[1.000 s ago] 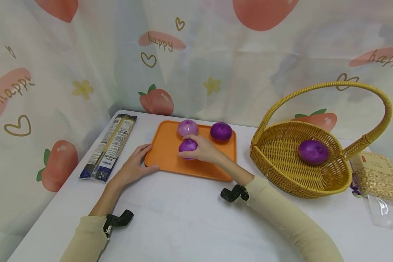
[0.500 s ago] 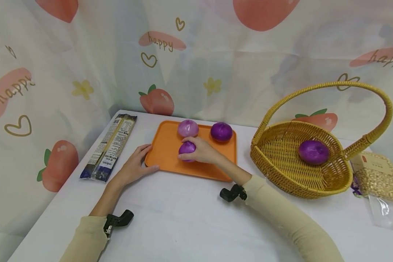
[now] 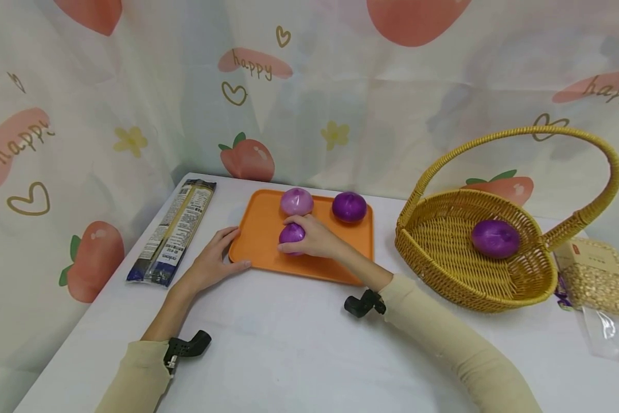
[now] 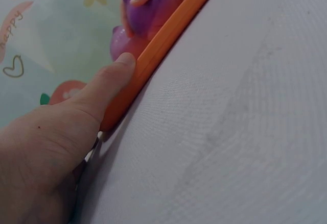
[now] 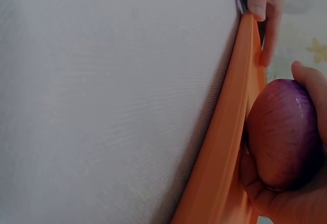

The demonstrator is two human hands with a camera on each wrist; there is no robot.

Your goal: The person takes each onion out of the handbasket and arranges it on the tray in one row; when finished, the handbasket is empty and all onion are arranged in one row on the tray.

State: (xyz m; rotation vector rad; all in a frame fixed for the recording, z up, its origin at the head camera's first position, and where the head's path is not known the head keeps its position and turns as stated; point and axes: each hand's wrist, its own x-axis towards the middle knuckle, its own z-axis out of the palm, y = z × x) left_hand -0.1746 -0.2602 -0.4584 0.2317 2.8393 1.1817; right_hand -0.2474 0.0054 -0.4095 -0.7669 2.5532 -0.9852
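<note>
My right hand [image 3: 314,236] holds a purple onion [image 3: 291,239] over the middle of the orange tray [image 3: 259,232]. In the right wrist view the fingers and thumb curl round the onion [image 5: 283,132], close over the tray. My left hand [image 3: 214,261] rests at the tray's left front corner, its thumb [image 4: 115,76] straight on the front rim and its fingers along the left side. Behind the held onion sit a paler purple onion [image 3: 296,201] and, to its right, a dark purple onion [image 3: 349,207], both on the tray.
A woven basket [image 3: 443,275] with a tall handle stands to the right, with another purple onion [image 3: 495,238] inside. A clear bag of pale grains [image 3: 598,281] lies beyond it. Left of the tray lies a long flat packet [image 3: 172,232]. A printed curtain [image 3: 309,86] hangs behind the table.
My right hand has shifted slightly left with the purple onion in its grip. My left hand stays at the tray's corner.
</note>
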